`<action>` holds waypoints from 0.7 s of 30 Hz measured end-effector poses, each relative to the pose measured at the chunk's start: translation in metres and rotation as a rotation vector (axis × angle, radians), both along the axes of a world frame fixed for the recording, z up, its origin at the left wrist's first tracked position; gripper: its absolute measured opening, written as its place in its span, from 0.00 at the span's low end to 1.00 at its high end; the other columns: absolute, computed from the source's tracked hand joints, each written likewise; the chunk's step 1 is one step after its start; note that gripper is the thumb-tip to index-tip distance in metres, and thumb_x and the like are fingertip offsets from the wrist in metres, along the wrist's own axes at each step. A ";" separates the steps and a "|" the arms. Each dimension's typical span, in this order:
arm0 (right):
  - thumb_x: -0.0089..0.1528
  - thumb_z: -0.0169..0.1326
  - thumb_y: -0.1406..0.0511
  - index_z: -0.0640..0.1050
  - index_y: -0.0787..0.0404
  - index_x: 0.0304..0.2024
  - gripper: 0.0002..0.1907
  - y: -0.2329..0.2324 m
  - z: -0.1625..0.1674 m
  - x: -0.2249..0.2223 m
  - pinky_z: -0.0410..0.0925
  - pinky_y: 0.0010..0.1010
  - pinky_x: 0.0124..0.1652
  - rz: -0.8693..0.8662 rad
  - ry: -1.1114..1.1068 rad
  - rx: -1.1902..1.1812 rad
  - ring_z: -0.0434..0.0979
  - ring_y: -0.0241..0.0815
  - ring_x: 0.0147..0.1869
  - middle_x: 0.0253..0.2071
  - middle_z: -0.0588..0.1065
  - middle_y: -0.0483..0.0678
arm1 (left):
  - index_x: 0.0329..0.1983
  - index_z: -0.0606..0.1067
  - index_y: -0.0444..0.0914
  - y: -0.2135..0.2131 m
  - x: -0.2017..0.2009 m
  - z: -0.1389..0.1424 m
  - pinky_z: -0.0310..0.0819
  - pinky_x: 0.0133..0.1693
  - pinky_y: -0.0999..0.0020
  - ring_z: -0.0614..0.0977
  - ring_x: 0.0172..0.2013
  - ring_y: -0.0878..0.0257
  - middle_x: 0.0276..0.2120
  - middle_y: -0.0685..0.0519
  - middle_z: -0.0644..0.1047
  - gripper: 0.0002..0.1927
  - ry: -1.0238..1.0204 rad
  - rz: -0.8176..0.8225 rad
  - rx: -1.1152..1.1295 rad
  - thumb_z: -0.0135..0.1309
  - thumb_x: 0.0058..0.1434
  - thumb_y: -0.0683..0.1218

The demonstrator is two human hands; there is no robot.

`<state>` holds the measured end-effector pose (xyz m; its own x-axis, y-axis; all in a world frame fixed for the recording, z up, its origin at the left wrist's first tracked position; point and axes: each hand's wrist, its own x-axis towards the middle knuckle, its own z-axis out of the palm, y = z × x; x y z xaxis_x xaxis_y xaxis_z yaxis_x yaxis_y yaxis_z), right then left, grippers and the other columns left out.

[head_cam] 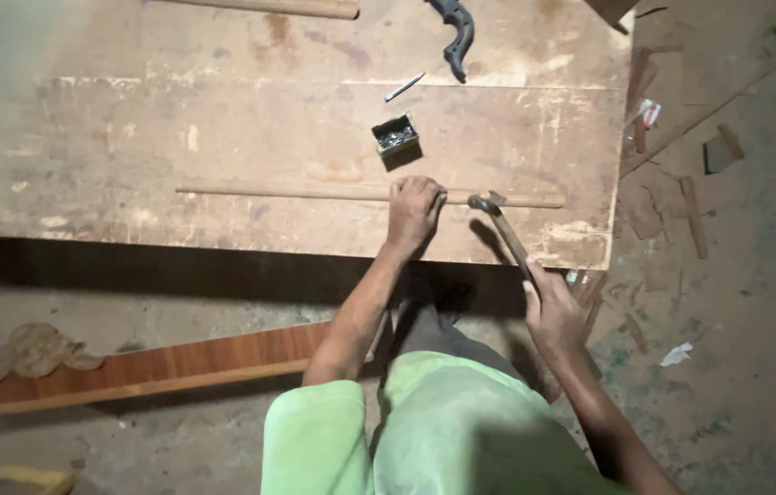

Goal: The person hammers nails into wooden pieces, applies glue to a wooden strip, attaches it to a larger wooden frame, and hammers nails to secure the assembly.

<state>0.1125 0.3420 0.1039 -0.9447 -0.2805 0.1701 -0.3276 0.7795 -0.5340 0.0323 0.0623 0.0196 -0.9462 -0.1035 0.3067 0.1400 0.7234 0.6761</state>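
A long thin wooden strip (287, 191) lies across the plywood worktop (223, 137). My left hand (413, 209) presses down on the strip near its right part, fingers curled over it. In my right hand (553, 312) is the wooden handle of a hammer (502, 229). The hammer's metal head rests on or just above the strip, right of my left hand. A small open box of nails (396, 137) stands just behind the strip, above my left hand.
A dark saw handle (456, 32) and a single nail (403, 87) lie at the back of the worktop. A brown laminated board (159, 371) lies on the floor at left. Wood scraps (695, 215) litter the floor at right.
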 end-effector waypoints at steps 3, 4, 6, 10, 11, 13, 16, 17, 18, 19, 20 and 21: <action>0.67 0.56 0.64 0.75 0.52 0.64 0.22 0.016 -0.005 0.016 0.71 0.42 0.47 -0.117 -0.101 0.024 0.79 0.56 0.48 0.46 0.78 0.53 | 0.37 0.77 0.41 0.034 -0.014 -0.005 0.61 0.53 0.54 0.78 0.44 0.56 0.38 0.52 0.78 0.05 0.041 -0.085 -0.062 0.61 0.61 0.46; 0.67 0.55 0.64 0.74 0.53 0.65 0.22 0.020 -0.008 0.021 0.70 0.42 0.49 -0.138 -0.137 -0.020 0.79 0.56 0.50 0.48 0.77 0.53 | 0.38 0.77 0.42 0.050 -0.019 -0.007 0.61 0.53 0.54 0.78 0.45 0.56 0.38 0.53 0.78 0.06 0.076 -0.104 -0.049 0.61 0.61 0.46; 0.68 0.53 0.63 0.73 0.55 0.66 0.22 0.027 -0.015 0.030 0.70 0.41 0.53 -0.185 -0.172 -0.086 0.78 0.57 0.55 0.53 0.77 0.55 | 0.39 0.78 0.42 0.075 -0.029 -0.004 0.63 0.54 0.55 0.79 0.45 0.57 0.39 0.53 0.79 0.06 0.124 -0.171 0.002 0.62 0.61 0.46; 0.68 0.51 0.63 0.72 0.55 0.66 0.23 0.037 -0.032 0.047 0.68 0.42 0.58 -0.296 -0.238 -0.111 0.76 0.57 0.62 0.61 0.75 0.55 | 0.41 0.78 0.42 0.060 -0.039 0.018 0.65 0.54 0.53 0.80 0.46 0.54 0.41 0.53 0.80 0.09 0.215 -0.213 0.085 0.62 0.58 0.43; 0.67 0.51 0.62 0.72 0.55 0.66 0.23 0.039 -0.037 0.050 0.67 0.42 0.58 -0.331 -0.271 -0.109 0.75 0.57 0.63 0.62 0.75 0.55 | 0.39 0.76 0.40 0.039 -0.044 0.025 0.69 0.52 0.54 0.79 0.44 0.49 0.39 0.49 0.79 0.12 0.121 -0.175 0.078 0.65 0.53 0.43; 0.67 0.51 0.62 0.71 0.55 0.67 0.24 0.040 -0.048 0.054 0.67 0.42 0.58 -0.348 -0.335 -0.182 0.75 0.57 0.63 0.63 0.74 0.55 | 0.38 0.78 0.38 -0.016 -0.046 0.036 0.66 0.52 0.45 0.77 0.47 0.45 0.40 0.45 0.78 0.17 0.205 0.004 -0.085 0.64 0.43 0.37; 0.66 0.51 0.62 0.70 0.54 0.67 0.26 0.043 -0.061 0.056 0.67 0.41 0.58 -0.396 -0.396 -0.237 0.75 0.57 0.63 0.62 0.74 0.56 | 0.49 0.80 0.42 -0.085 -0.051 0.041 0.66 0.55 0.51 0.73 0.53 0.43 0.51 0.46 0.77 0.17 0.084 0.049 -0.333 0.61 0.55 0.42; 0.65 0.51 0.62 0.69 0.54 0.67 0.26 0.043 -0.065 0.055 0.68 0.40 0.57 -0.405 -0.406 -0.252 0.76 0.57 0.62 0.61 0.75 0.56 | 0.46 0.80 0.45 -0.099 -0.061 0.041 0.65 0.56 0.49 0.75 0.54 0.52 0.50 0.51 0.77 0.13 0.073 -0.014 -0.581 0.61 0.57 0.45; 0.66 0.51 0.62 0.69 0.55 0.67 0.26 0.044 -0.069 0.054 0.68 0.40 0.57 -0.391 -0.365 -0.285 0.75 0.58 0.64 0.62 0.74 0.56 | 0.46 0.81 0.46 -0.108 -0.065 0.041 0.66 0.56 0.51 0.75 0.55 0.54 0.50 0.53 0.77 0.12 0.022 -0.089 -0.666 0.59 0.58 0.45; 0.66 0.51 0.62 0.70 0.56 0.66 0.25 0.044 -0.072 0.052 0.68 0.40 0.58 -0.365 -0.330 -0.314 0.74 0.58 0.65 0.62 0.74 0.57 | 0.46 0.81 0.48 -0.113 -0.068 0.042 0.67 0.56 0.53 0.75 0.55 0.56 0.49 0.54 0.77 0.11 -0.035 -0.152 -0.755 0.58 0.60 0.45; 0.66 0.51 0.62 0.70 0.57 0.66 0.25 0.045 -0.074 0.051 0.68 0.40 0.58 -0.329 -0.300 -0.341 0.74 0.58 0.66 0.63 0.74 0.57 | 0.46 0.81 0.47 -0.117 -0.073 0.043 0.66 0.54 0.53 0.75 0.54 0.55 0.50 0.54 0.77 0.11 -0.029 -0.169 -0.681 0.57 0.61 0.46; 0.66 0.51 0.62 0.70 0.57 0.66 0.24 0.046 -0.075 0.049 0.68 0.40 0.58 -0.329 -0.298 -0.326 0.74 0.58 0.66 0.63 0.74 0.57 | 0.47 0.81 0.47 -0.120 -0.075 0.046 0.66 0.53 0.53 0.75 0.53 0.55 0.50 0.53 0.77 0.11 -0.029 -0.180 -0.607 0.57 0.62 0.47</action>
<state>0.1612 0.3883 0.0285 -0.9941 0.0600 -0.0899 0.1080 0.5937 -0.7974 -0.0428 -0.0579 0.0654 -0.9414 0.2423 0.2347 0.2829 0.9460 0.1581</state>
